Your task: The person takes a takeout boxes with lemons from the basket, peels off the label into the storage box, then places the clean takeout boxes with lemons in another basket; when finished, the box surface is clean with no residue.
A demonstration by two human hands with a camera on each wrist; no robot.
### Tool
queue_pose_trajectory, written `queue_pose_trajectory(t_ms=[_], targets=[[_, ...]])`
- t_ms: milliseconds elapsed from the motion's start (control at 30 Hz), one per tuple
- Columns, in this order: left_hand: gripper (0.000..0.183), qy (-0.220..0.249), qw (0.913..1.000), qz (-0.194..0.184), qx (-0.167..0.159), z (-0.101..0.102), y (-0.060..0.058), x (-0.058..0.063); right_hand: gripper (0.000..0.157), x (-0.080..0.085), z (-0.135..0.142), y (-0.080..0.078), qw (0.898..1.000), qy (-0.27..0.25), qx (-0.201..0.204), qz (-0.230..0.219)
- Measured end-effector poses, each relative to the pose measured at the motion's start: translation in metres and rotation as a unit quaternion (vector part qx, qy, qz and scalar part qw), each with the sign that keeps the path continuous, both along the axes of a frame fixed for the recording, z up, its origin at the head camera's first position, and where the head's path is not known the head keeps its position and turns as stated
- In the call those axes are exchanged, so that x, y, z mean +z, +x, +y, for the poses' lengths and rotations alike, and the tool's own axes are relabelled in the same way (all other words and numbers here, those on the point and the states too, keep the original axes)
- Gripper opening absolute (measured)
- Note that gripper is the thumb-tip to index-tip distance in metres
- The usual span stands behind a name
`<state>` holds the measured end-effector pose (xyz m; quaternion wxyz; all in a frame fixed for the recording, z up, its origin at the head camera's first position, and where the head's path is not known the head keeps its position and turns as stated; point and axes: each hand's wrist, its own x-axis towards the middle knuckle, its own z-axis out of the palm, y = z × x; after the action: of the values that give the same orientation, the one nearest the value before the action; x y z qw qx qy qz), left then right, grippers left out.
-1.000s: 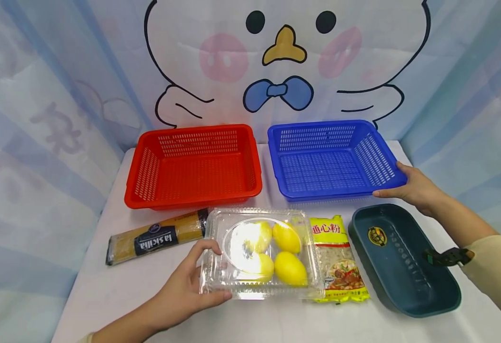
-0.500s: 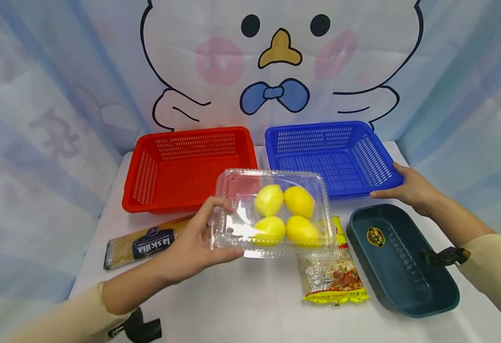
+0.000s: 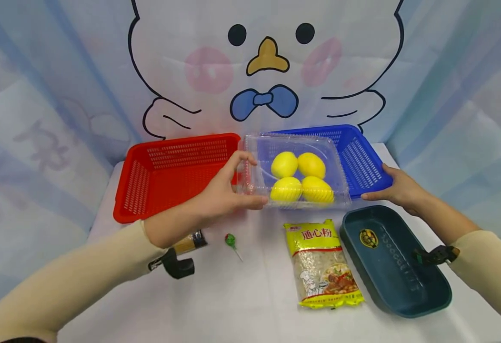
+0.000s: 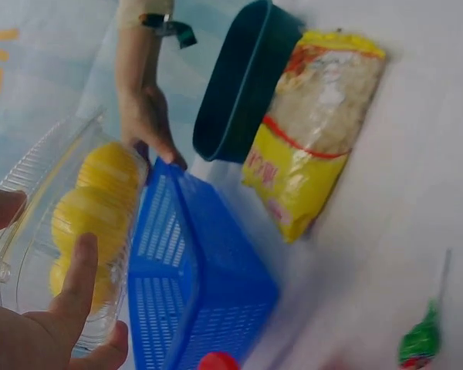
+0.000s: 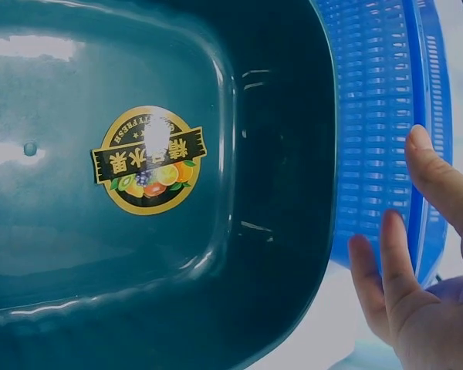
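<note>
A clear plastic clamshell box (image 3: pixel 256 147) with several yellow lemons (image 3: pixel 285 164) inside is held up over the blue basket (image 3: pixel 355 164). My left hand (image 3: pixel 229 188) grips its left end, thumb along the front and fingers at the side, also seen in the left wrist view. At the basket's front right corner, my right hand (image 3: pixel 406 190) holds the rim between thumb and fingers. The right wrist view has this hand (image 5: pixel 432 270) against the blue wall. The box hides much of the basket's inside.
To the left stands a red basket (image 3: pixel 132 190). Nearer lie a yellow pasta bag (image 3: pixel 323 262), a dark green tub (image 3: pixel 398 267) and a lollipop (image 3: pixel 231 239). A spaghetti pack (image 3: pixel 190 242) is mostly hidden under the left arm.
My left hand has carried the box of lemons up, away from me and rightward to the blue basket, uncovering the pasta bag and lollipop. The right hand has stayed at the basket's corner.
</note>
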<state>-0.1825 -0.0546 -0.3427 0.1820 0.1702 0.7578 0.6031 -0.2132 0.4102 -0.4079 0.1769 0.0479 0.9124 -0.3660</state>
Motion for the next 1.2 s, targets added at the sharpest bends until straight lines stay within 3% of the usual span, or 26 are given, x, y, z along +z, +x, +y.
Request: queue_pose_trajectory(t_ms=[233,367,500,700,1000,1100,1200], targets=[[0.068,0.067,0.9958,-0.064,-0.002,0.046,-0.053,-0.005,0.131,0.001,-0.001,0.003,1.000,0.000,-0.007,0.002],[0.071,0.077,0.9936,-0.082,0.003,0.074,-0.076,-0.019,0.130,0.000,-0.002,0.006,1.000,-0.011,-0.007,0.000],[0.070,0.073,0.9930,-0.093,0.006,0.099,-0.092,-0.036,0.131,-0.002,-0.002,0.006,1.000,-0.017,0.001,0.003],[0.066,0.054,0.9939,-0.097,0.004,0.126,-0.106,-0.056,0.130,0.002,0.000,0.004,1.000,-0.002,0.001,0.013],[0.068,-0.050,0.9947,-0.089,0.012,0.145,-0.114,-0.073,0.130,0.003,-0.003,0.004,1.000,-0.005,-0.007,0.012],[0.070,-0.073,0.9932,-0.091,-0.002,0.152,-0.114,-0.080,0.130,0.003,-0.002,0.004,1.000,-0.004,-0.006,0.015],[0.071,-0.115,0.9909,-0.068,-0.011,0.158,-0.113,-0.086,0.129,0.004,0.000,0.005,1.000,-0.003,-0.005,0.018]])
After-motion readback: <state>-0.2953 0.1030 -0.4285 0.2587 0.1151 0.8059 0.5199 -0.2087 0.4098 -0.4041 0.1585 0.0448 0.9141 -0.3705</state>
